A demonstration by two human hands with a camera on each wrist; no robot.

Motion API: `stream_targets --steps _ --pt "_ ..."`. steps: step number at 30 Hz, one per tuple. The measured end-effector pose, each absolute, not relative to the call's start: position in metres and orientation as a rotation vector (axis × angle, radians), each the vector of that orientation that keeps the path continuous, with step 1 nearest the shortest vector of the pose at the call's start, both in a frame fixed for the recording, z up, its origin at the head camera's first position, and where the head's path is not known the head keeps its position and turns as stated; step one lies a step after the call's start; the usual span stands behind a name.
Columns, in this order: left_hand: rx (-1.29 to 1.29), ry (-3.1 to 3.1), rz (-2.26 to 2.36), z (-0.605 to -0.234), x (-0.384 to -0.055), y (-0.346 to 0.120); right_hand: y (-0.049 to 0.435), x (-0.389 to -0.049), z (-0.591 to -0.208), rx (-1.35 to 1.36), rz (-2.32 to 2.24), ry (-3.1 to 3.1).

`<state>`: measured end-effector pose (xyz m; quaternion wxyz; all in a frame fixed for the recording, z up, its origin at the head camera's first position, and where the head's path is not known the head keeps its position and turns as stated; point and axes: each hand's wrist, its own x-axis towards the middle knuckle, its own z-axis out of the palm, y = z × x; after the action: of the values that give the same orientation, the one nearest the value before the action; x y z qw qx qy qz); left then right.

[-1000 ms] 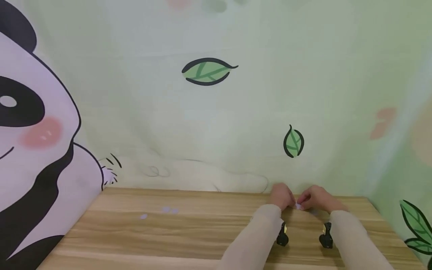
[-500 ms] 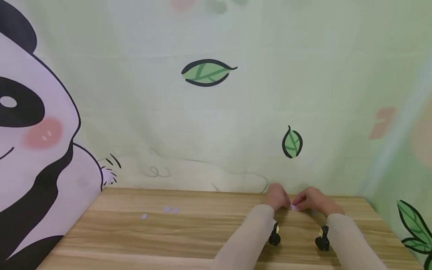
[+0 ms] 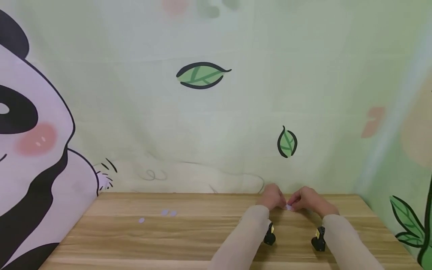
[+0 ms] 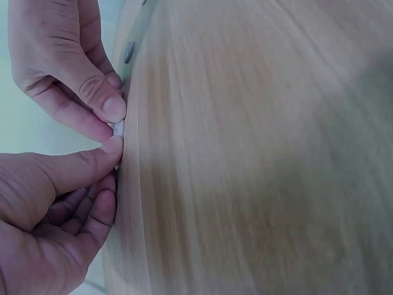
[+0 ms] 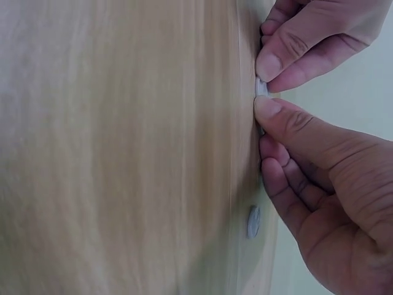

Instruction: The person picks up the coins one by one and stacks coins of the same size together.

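Note:
Near the back edge of the wooden table, my left hand point(image 3: 272, 196) and right hand point(image 3: 308, 199) meet over a small pale disc point(image 3: 288, 207). In the left wrist view the disc point(image 4: 118, 129) is pinched between thumb and fingers of each hand, one hand at either side. Fingertips cover most of it, so I cannot tell whether it is a single piece. A similar loose disc point(image 5: 253, 221) lies on the table just beyond my right hand, with a faint pattern on its face.
Three more pale discs lie apart at the table's left: one disc point(image 3: 141, 220) nearer, a second disc point(image 3: 164, 212) and a third disc point(image 3: 173, 213) side by side. A printed cloth point(image 3: 135, 112) with a panda and leaves hangs right behind the table point(image 3: 168, 240).
Both hands have shifted slightly left along the back edge, still holding the disc between them. The head view has turned a little. The three discs at left stay put on the table.

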<state>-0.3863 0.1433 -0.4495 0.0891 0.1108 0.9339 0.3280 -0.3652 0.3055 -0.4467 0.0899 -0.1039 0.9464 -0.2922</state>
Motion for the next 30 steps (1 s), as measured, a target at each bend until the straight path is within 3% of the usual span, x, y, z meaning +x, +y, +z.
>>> stream_targets --steps 30 --pt "0.627 2.707 0.959 -0.454 -0.380 0.096 0.262 -0.345 -0.442 -0.423 -0.777 2.906"
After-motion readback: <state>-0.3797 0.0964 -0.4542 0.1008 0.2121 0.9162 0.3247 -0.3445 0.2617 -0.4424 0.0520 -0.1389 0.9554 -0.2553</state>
